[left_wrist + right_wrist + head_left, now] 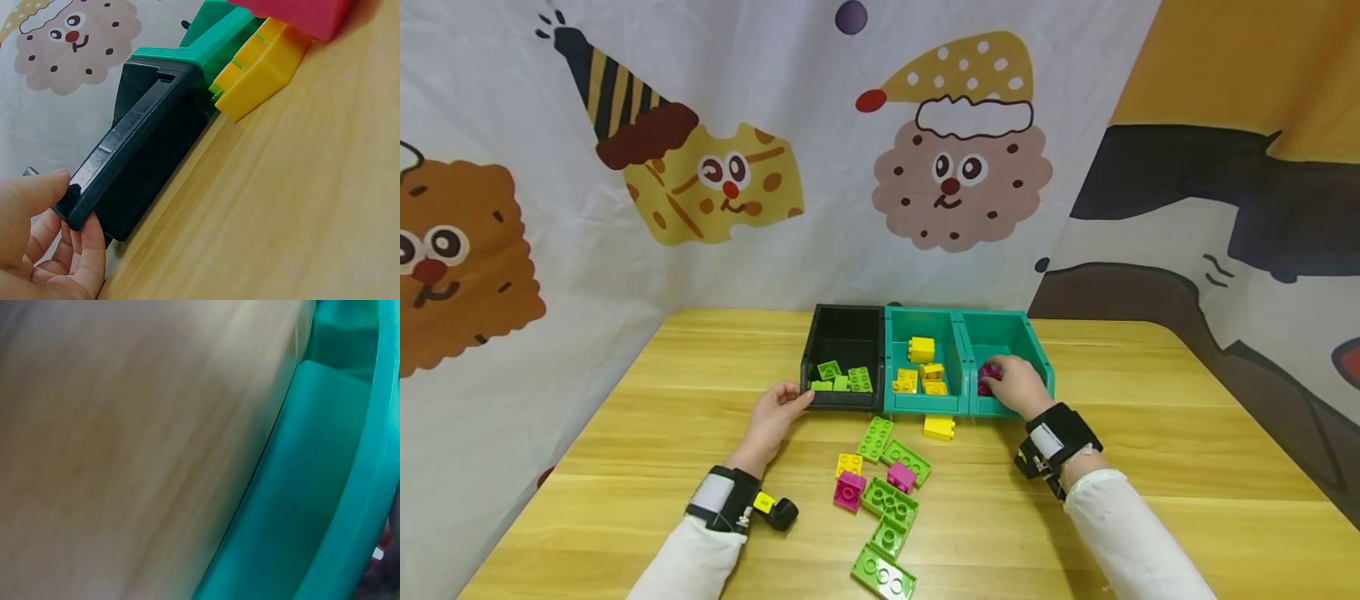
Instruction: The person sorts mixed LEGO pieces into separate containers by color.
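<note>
Lime-green bricks [876,439], yellow bricks [939,428] and magenta bricks [848,492] are showing solid colours.
One bin [847,402] is showing black, two bins [927,404] teal; wood grain is streaking the yellowish tabletop [1180,417].

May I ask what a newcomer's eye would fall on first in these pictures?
Probably the cartoon backdrop behind the table. Next, perhaps, the black bin at left with green bricks, the middle teal bin with yellow bricks, and the rightmost teal bin, where the right hand touches magenta bricks.
</note>
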`<action>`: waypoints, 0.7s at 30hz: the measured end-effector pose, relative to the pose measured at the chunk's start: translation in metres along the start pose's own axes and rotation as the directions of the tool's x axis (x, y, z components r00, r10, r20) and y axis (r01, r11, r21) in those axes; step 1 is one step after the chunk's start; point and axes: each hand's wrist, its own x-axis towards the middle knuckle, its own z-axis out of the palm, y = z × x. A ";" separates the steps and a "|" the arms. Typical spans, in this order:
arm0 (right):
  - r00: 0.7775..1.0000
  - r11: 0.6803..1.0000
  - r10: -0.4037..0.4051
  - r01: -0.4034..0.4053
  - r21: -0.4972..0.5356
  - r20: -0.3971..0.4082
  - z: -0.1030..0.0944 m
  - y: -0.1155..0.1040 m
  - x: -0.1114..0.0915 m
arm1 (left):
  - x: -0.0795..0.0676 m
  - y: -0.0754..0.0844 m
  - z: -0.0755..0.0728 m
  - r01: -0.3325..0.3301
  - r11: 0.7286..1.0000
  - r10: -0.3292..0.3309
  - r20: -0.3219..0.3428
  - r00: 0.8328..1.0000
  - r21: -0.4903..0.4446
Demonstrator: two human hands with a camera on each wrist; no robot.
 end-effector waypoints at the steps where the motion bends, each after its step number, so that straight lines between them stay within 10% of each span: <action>1: 1.000 1.000 -0.006 0.006 -0.010 0.002 0.001 0.000 0.000 | 0.000 0.000 0.000 0.001 1.000 -0.001 0.001 1.000 0.000; 21: 0.996 0.998 -0.058 0.060 -0.030 0.063 -0.010 -0.002 -0.005 | 0.000 0.001 0.000 0.008 1.000 -0.008 0.002 1.000 0.000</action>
